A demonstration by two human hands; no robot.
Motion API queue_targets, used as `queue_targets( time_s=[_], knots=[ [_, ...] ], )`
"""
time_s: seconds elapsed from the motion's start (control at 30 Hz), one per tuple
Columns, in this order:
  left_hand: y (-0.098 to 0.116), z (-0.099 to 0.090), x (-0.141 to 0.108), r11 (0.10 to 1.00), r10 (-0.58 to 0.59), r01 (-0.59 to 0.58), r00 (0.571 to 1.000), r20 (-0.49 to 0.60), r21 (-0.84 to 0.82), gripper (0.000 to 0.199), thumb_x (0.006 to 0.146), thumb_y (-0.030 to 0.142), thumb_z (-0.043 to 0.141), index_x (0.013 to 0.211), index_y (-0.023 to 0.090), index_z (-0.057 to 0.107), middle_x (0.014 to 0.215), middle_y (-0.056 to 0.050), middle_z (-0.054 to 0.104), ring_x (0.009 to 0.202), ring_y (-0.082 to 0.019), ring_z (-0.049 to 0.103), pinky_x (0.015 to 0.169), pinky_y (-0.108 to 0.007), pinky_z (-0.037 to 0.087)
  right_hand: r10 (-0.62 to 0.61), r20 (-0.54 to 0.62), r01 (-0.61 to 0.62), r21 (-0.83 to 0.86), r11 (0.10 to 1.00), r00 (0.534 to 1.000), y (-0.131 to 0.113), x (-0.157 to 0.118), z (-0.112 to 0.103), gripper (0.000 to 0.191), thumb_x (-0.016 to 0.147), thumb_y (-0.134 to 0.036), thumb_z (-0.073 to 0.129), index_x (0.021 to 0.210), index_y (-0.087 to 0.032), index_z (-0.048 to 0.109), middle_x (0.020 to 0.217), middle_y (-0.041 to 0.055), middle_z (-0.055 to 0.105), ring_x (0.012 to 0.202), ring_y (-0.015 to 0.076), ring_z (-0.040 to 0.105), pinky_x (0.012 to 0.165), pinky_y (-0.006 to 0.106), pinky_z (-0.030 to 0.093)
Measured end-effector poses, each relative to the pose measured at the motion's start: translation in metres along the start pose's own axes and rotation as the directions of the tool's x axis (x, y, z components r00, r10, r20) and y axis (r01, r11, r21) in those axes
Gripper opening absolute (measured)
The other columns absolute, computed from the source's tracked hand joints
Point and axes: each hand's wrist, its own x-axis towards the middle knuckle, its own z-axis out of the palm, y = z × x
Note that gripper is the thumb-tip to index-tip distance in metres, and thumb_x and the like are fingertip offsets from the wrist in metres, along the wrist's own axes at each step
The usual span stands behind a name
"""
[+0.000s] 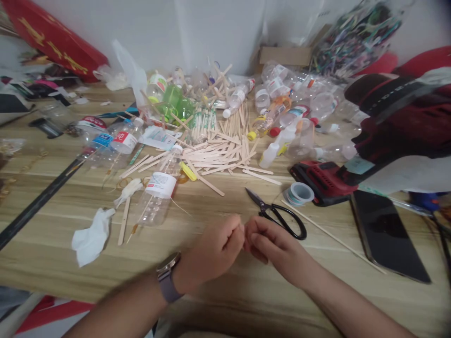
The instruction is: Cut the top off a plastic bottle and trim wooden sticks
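Note:
My left hand [214, 251], with a watch [169, 270] on its wrist, is curled closed above the front of the wooden table. Against it, fingertips meeting, is my right hand [275, 246], its fingers bent into a pinch. Whatever lies between the fingers is too small or hidden to make out. Just behind my right hand lie black-handled scissors [278, 213], blades pointing to the far left. Left of my hands a clear plastic bottle [157, 197] with a white label leans, a thin stick tied along it. A small round tub [299, 193] sits beyond the scissors.
Many flat wooden sticks [218, 155] are heaped mid-table. Empty bottles [282, 89] crowd the back. At right are a red and black power tool [324, 180], a phone [387, 234] and a thin stick [334, 237]. Crumpled tissue [92, 237] lies left.

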Motion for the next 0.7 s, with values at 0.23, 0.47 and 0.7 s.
queue_targets(
  time_s=[0.23, 0.47, 0.7],
  knots=[
    [-0.0059, 0.0003, 0.0066, 0.956, -0.101, 0.058, 0.985, -0.137, -0.288, 0.030, 0.096, 0.034, 0.039, 0.070, 0.021, 0.046, 0.063, 0.005, 0.041, 0.061, -0.012, 0.040, 0.058, -0.027, 0.031, 0.022, -0.214, 0.062, 0.380, 0.923, 0.977, 0.0008, 0.0084, -0.0044, 0.026, 0.078, -0.034, 0.074, 0.065, -0.019, 0.057, 0.073, -0.0004, 0.061, 0.059, 0.0100, 0.044, 0.056, 0.023, 0.035],
    [-0.0071, 0.0017, 0.0053, 0.909, -0.153, 0.095, 0.982, -0.114, -0.405, 0.037, 0.092, 0.045, 0.045, 0.065, 0.020, 0.048, 0.058, 0.006, 0.040, 0.053, -0.011, 0.035, 0.050, -0.026, 0.027, 0.080, -0.236, 0.056, 0.520, 0.852, 0.968, -0.0014, 0.0082, -0.0062, 0.031, 0.068, -0.038, 0.085, 0.063, -0.019, 0.062, 0.069, -0.0006, 0.061, 0.060, 0.0110, 0.047, 0.057, 0.021, 0.039],
    [-0.0078, 0.0018, 0.0080, 0.932, -0.180, 0.103, 0.963, -0.198, -0.347, 0.042, 0.094, 0.045, 0.041, 0.064, 0.019, 0.053, 0.056, 0.004, 0.043, 0.052, -0.011, 0.039, 0.051, -0.026, 0.029, 0.116, -0.248, 0.048, 0.571, 0.820, 0.962, -0.0024, 0.0101, -0.0088, 0.028, 0.065, -0.033, 0.085, 0.061, -0.019, 0.061, 0.069, -0.0014, 0.061, 0.058, 0.0103, 0.049, 0.056, 0.021, 0.041]
  ],
)
